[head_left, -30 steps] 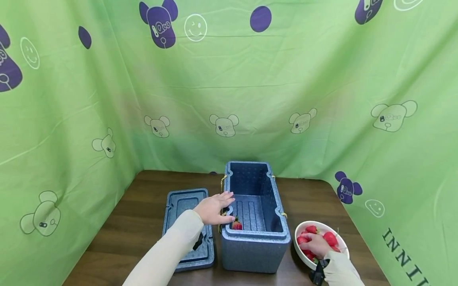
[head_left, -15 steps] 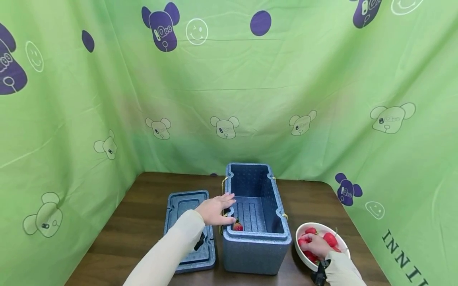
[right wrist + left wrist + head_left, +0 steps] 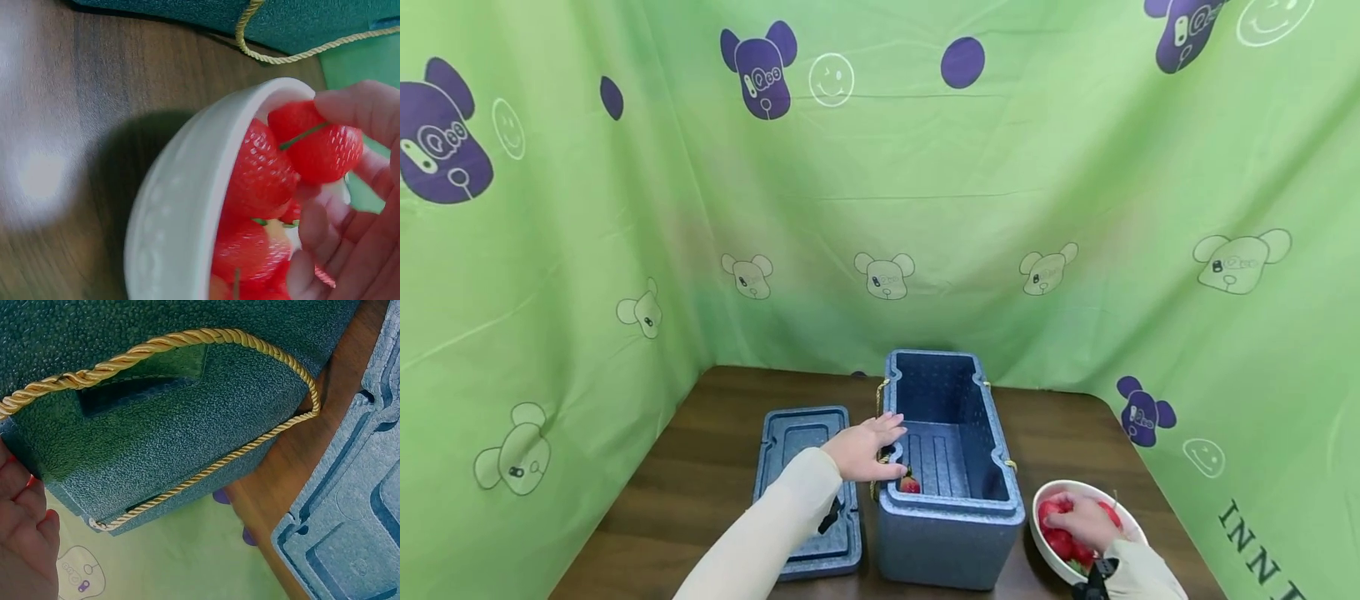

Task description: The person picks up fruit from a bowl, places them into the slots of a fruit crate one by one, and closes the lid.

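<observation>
My left hand [image 3: 868, 452] rests on the left rim of an open blue-grey foam box [image 3: 951, 546], fingers extended over its inside. Inside the box, near the front left corner, lies one strawberry [image 3: 911, 484]. My right hand [image 3: 1086, 522] is over a white bowl [image 3: 1047, 546] of strawberries to the right of the box. In the right wrist view its thumb and fingers pinch a red strawberry [image 3: 315, 147] with a green stem, close above the others. Further strawberries [image 3: 259, 172] fill the bowl below that hand. Only the left hand's curved fingers [image 3: 22, 506] show in the left wrist view.
The box's lid [image 3: 797, 442] lies flat on the brown wooden table [image 3: 700, 467], left of the box. Yellow rope handles [image 3: 212, 337] hang on the box's sides. A green printed curtain [image 3: 880, 167] encloses the table at the back and sides.
My right hand has risen slightly in the bowl and now pinches a strawberry. The left hand stays on the box rim. The head view has shifted a little, moving everything down and right.
</observation>
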Available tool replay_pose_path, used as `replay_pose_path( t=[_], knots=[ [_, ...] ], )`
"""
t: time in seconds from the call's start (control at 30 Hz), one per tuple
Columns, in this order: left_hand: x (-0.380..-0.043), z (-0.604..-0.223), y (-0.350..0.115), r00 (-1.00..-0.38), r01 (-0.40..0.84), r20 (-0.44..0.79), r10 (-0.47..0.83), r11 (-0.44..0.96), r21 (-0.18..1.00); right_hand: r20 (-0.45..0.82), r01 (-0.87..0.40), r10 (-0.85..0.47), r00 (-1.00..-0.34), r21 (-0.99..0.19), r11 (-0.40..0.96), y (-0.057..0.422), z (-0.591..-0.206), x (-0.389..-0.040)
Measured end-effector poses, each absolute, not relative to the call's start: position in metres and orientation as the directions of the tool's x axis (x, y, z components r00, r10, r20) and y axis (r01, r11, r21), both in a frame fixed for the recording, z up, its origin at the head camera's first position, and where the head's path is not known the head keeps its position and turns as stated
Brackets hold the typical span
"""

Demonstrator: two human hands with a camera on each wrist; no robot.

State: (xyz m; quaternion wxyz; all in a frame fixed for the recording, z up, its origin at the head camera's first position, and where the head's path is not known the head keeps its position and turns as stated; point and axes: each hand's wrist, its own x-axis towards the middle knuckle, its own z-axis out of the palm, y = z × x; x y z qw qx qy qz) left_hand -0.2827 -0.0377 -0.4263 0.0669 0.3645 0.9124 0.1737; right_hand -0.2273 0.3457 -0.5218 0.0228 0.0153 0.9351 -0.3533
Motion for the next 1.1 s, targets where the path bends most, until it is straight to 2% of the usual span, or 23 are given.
replay_pose_path(
  t=[0.33, 0.8, 1.1],
  knots=[
    [-0.281, -0.425, -0.04, -0.721, 0.653, 0.029, 0.692, 0.665, 0.363, -0.04, 0.049, 0.031, -0.999, -0.623, 0.781, 0.347, -0.489, -0.227],
    [-0.28, -0.424, -0.036, -0.732, 0.64, 0.016, 0.681, 0.68, 0.359, -0.029, 0.085, 0.091, -0.995, -0.707, 0.702, 0.359, -0.46, -0.234],
    [-0.277, -0.424, -0.037, -0.729, 0.636, 0.014, 0.685, 0.668, 0.386, -0.034, 0.105, 0.119, -0.992, -0.741, 0.663, 0.371, -0.471, -0.229]
  ],
)
